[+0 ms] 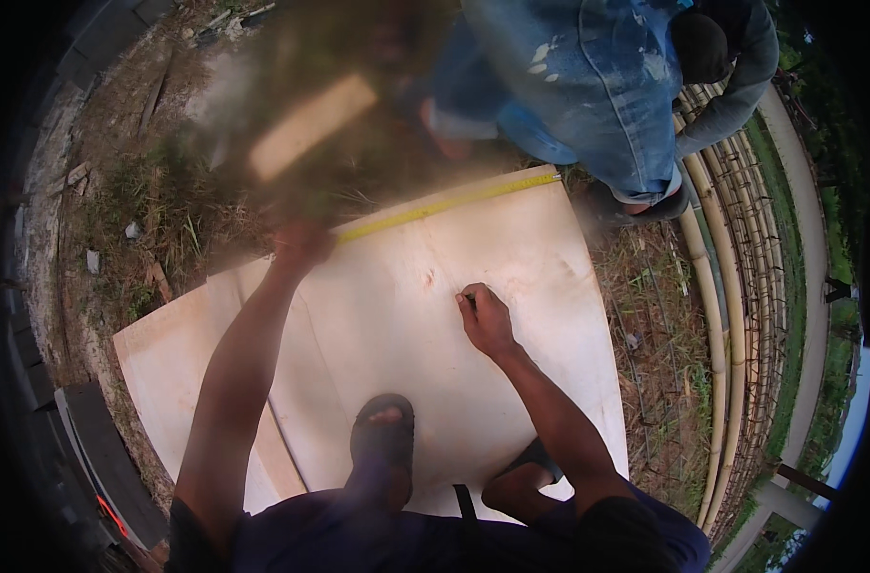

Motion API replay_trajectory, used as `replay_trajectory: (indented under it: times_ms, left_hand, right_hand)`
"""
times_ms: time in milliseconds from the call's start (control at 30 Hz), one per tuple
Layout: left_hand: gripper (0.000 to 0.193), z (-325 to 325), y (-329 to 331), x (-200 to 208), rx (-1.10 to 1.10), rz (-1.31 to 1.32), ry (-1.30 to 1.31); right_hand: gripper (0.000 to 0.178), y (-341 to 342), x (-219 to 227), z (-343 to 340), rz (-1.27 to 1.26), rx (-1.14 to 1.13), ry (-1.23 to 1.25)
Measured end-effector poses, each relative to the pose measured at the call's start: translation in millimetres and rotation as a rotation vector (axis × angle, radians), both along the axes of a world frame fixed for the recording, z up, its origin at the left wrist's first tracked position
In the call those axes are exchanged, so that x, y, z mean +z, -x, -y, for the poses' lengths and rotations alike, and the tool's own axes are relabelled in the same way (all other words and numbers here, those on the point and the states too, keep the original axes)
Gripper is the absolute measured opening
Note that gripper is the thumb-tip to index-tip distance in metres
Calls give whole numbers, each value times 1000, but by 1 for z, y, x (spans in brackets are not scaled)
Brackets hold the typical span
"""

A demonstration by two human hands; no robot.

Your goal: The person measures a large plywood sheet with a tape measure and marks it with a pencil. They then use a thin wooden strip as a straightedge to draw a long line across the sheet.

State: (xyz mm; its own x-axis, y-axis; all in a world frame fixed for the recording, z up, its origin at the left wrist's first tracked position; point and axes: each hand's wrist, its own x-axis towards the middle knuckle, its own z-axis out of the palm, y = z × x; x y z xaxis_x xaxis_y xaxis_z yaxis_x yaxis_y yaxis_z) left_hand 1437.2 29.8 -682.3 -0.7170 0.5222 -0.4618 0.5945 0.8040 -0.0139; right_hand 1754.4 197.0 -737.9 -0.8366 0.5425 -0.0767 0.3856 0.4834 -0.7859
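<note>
The left hand (299, 244) presses the yellow tape measure (449, 203) onto the plywood sheet (511, 286) at its 11 o'clock edge, fingers blurred so the grip is hard to make out. The right hand (485, 318), near the sheet's middle, pinches a thin marking tool (470, 302), mostly hidden. A brown smear (301, 115) veils the ground at 12 o'clock. Another person's legs (588, 86) are cut off above.
</note>
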Motion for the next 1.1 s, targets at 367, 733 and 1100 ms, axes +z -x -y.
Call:
replay_trajectory:
  times_ms: [367, 733, 1100]
  left_hand:
    - [45, -7, -5, 16, -50, -5, 3]
    - [51, -7, 7, 13, -72, 37, 77]
    - [50, -8, 13, -7, 5, 104, 68]
  right_hand:
    - [18, -16, 9, 6, 18, -3, -12]
    - [15, -34, 28, 10, 40, 35, -93]
    - [14, -153, 146, -74, 226, -51, -544]
